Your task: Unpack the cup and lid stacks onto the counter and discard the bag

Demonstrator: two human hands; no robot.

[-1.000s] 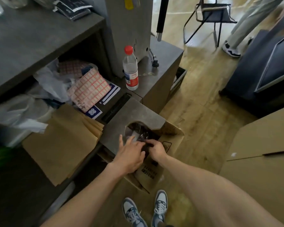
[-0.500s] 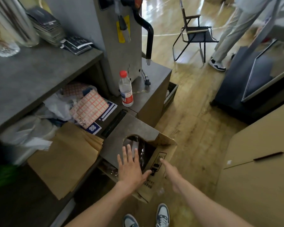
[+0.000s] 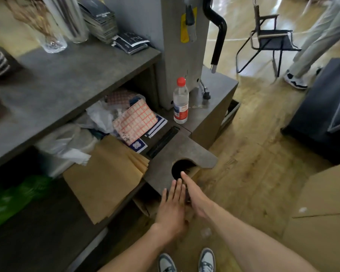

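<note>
Both hands sit low centre, side by side over the near edge of a grey slab with a round cut-out. Left hand [image 3: 172,208] flat, palm down, fingers straight and together, holding nothing. Right hand [image 3: 194,196] also spread flat, edge-on, fingertips reaching the rim of the dark round hole [image 3: 180,169]; nothing gripped that I can see. The two hands touch or nearly touch along the fingers.

Grey slab [image 3: 177,152] has the hole at its near side; inside the hole is dark, contents can't be told. A bit of brown cardboard [image 3: 193,170] shows at the hole's right edge, more cardboard box [image 3: 143,205] under the slab below the hands. Bag not clearly visible; can't tell whether it is down the hole.

Grey counter [image 3: 71,79] upper left, carrying a clear glass vase [image 3: 47,30], a shiny cylinder [image 3: 69,18] and a stack of dark booklets [image 3: 102,18]. No cup or lid stacks clearly identifiable on it; striped blurred thing at far left edge, unclear.

Shelf under the counter: brown paper bags [image 3: 106,177], red-grid sheet [image 3: 134,120], white plastic wrap [image 3: 67,142]. Water bottle with red cap [image 3: 180,101] stands upright on the lower grey block by the machine column [image 3: 177,48]. Wearer's grey-white sneakers [image 3: 185,261] at the bottom. Folding chair [image 3: 271,38] and another person's legs [image 3: 310,40] top right.
</note>
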